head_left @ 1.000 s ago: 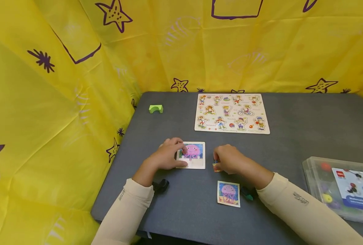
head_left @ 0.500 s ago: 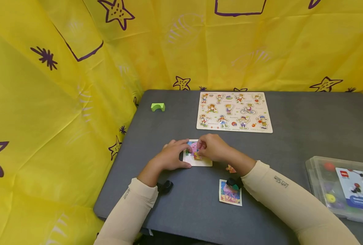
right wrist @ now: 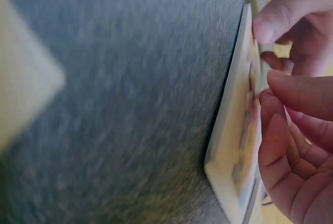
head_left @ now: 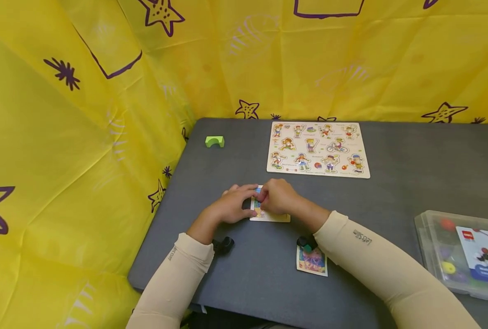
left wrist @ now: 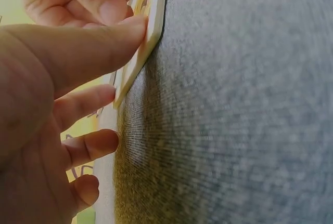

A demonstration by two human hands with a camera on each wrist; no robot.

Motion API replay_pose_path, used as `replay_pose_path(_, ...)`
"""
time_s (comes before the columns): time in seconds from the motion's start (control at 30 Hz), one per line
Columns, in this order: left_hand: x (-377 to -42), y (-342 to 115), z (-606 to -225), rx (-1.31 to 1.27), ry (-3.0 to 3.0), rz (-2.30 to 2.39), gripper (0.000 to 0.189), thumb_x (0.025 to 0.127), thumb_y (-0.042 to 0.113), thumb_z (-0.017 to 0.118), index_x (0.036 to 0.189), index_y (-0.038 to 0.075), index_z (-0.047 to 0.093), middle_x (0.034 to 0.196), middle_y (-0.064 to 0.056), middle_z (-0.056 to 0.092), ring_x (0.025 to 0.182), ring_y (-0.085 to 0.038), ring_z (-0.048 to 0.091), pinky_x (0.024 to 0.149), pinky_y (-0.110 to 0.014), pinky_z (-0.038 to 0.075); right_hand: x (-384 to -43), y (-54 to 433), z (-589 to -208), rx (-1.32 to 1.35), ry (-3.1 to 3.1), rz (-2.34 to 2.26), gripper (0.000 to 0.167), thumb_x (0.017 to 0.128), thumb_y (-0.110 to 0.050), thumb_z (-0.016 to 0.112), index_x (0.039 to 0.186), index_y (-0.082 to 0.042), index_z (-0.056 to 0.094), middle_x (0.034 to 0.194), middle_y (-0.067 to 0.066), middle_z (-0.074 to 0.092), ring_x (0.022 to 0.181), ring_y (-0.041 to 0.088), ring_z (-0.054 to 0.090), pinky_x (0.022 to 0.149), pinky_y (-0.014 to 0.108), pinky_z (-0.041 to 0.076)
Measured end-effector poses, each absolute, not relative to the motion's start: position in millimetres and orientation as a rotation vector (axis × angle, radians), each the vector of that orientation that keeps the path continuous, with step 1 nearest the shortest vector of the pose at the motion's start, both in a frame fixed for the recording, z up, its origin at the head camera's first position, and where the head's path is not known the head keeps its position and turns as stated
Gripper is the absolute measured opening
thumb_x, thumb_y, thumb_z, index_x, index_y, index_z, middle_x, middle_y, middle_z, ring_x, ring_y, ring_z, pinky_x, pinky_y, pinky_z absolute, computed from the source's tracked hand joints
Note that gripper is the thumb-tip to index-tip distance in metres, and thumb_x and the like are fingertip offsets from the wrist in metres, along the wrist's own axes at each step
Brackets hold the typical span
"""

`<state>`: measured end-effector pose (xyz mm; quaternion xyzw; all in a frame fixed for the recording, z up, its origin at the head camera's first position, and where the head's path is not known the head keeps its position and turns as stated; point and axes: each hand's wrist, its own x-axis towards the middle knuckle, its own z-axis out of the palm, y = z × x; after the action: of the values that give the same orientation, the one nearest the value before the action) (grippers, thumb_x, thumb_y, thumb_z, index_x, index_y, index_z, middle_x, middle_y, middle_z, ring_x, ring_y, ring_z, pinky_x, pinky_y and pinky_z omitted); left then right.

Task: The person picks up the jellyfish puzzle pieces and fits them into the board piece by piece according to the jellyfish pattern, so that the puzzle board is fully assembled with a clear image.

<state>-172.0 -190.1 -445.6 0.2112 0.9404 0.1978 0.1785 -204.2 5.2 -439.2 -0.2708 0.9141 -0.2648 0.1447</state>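
A small wooden jigsaw board (head_left: 270, 219) with a pale frame and colourful pieces lies on the dark table. My left hand (head_left: 233, 205) grips its left side, thumb on the near edge and a fingertip at the far edge; the other fingers spread loosely in the left wrist view. My right hand (head_left: 280, 197) bends over the board, covering most of the picture. In the right wrist view its thumb and forefinger meet at a puzzle piece on the board's face, largely hidden by the fingertips. A jellyfish picture card (head_left: 312, 262) lies under the right wrist, partly covered.
Behind the hands lies a larger wooden puzzle board (head_left: 318, 150) with figures of children. A green arch block (head_left: 214, 141) sits at the far left. On the right stands a clear plastic box (head_left: 426, 237) with coloured parts. Yellow patterned cloth (head_left: 227, 59) borders the table.
My right hand has carried an orange piece from the table to the jigsaw board. Orange-yellow now shows along the board's lower left. An orange piece beside the right wrist is out of sight.
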Motion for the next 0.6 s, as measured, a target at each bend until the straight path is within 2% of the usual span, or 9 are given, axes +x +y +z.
replay_pose_path(0.17,-173.8,-190.1,-447.1,0.597,2.667,0.559,0.041,0.092,0.031,0.077,0.131,0.023,0.064,0.162,-0.001,0.041,0.131,-0.029,0.045,0.101,-0.052,0.036,-207.8,3.9,-439.3,-0.706,2.647,-0.673,0.018,0.077,-0.020,0.089,0.079,-0.015,0.072,0.077,-0.002,0.067,0.075,0.019,0.060,0.065,0.034,0.047)
replay_pose_path(0.37,-175.1,-186.1,-446.0,0.583,2.694,0.528,0.034,0.092,0.032,0.076,0.123,0.025,0.067,0.161,-0.002,0.043,0.132,-0.030,0.044,0.101,-0.051,0.036,-210.7,4.3,-441.4,-0.671,2.659,-0.624,0.024,0.077,-0.027,0.088,0.079,-0.016,0.067,0.079,0.000,0.063,0.077,0.022,0.058,0.066,0.035,0.044)
replay_pose_path(0.6,-174.1,-180.8,-445.9,0.569,2.712,0.510,0.028,0.093,0.033,0.075,0.119,0.026,0.066,0.159,-0.004,0.044,0.136,-0.034,0.043,0.102,-0.052,0.036,-207.4,37.9,-426.3,-0.689,2.657,-0.638,0.014,0.087,-0.024,0.080,0.091,-0.013,0.072,0.077,0.000,0.065,0.074,0.020,0.060,0.067,0.036,0.047)
